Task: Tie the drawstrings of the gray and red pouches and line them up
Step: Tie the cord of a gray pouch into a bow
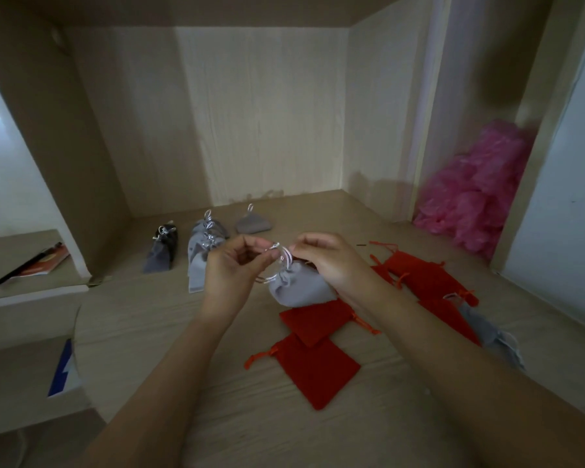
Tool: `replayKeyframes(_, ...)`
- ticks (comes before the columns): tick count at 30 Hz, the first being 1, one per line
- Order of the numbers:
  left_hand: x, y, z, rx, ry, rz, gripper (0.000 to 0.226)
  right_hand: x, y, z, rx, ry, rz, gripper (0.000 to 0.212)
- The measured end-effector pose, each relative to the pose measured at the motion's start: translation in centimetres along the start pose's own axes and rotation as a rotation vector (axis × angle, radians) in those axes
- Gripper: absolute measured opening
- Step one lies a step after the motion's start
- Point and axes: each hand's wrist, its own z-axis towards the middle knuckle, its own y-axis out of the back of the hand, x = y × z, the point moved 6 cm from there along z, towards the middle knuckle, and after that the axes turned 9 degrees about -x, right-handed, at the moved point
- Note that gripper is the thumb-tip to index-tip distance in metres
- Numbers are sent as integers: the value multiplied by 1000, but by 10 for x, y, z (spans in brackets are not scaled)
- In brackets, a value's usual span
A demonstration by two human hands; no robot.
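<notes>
Your left hand (237,268) and right hand (331,261) meet over the middle of the pale wooden surface (132,315). Each has curled fingertips pinching the silver drawstring (284,256) of the soft light gray fabric pouch (299,290), whose gathered neck sits just under your right fingers. You cannot tell whether that pouch rests on the surface or hangs just above it. Your right forearm crosses the right half of the surface and covers part of what lies there. Toward the front edge, between your forearms, lie two flat red fabric pouches: the nearer red pouch (314,373) and a second red pouch (313,320), which overlaps it and is touched by the gray pouch's bottom. Beyond your right wrist is an overlapping red pile (429,282) of at least two more; the exact count is unclear. One loose gray pouch (497,339) shows past your forearm near the right edge. Along the back edge stand a dark gray tied pouch (161,253), a light gray cluster (200,261) of at least two overlapping pouches, and one mid-gray tied pouch (253,225). A heap of crumpled pink plastic bags (477,197) fills the back right corner. Off the left edge, a lower ledge holds an orange booklet (43,263), and below it is a blue and white sheet (63,369).
</notes>
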Motion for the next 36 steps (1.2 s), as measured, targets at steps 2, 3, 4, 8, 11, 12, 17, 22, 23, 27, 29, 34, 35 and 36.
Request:
replayKeyframes(2,-3,0,-1,4,-45,-9,18,0,-1,-1,25,44,-19,11)
replayKeyframes(3,-5,-1,-2,9,-63,-15,17,0,-2,-1,36,60,-30,14)
replayKeyframes(4,-7,-2,-3,13,-71,-24,17,-1,-2,-1,48,73,-44,22)
replayKeyframes(8,-3,-7,-5,13,-25,-96,15,-2,-3,0,26,191,-129,24)
replayKeyframes(11,3,-9,-6,7,24,-131,12,-1,5,1,-79,258,-190,16)
replayKeyframes(12,5,-8,-4,-6,39,-148,10,1,10,1,-116,261,-196,15)
replayKeyframes(17,15,-10,-1,105,237,-446,17,-6,33,7,-245,37,112,21)
replayKeyframes(22,12,-23,-10,304,398,-549,14,-28,45,9,-289,-361,711,32)
replayKeyframes(23,12,-24,-12,346,401,-528,16,-29,46,10,-308,-394,786,32)
replayKeyframes(27,14,-28,-18,432,412,-482,18,-29,55,17,-395,-391,878,32)
replayKeyframes(29,13,-28,-18,437,419,-481,17,-29,58,21,-386,-365,871,31)
replayKeyframes(34,16,-25,-15,393,436,-438,17,-21,60,21,-347,-275,737,28)
replayKeyframes(35,18,-23,-14,377,436,-406,16,-19,61,21,-341,-248,685,27)
replayKeyframes(36,21,-22,-13,360,431,-364,16,-17,62,20,-325,-225,627,26)
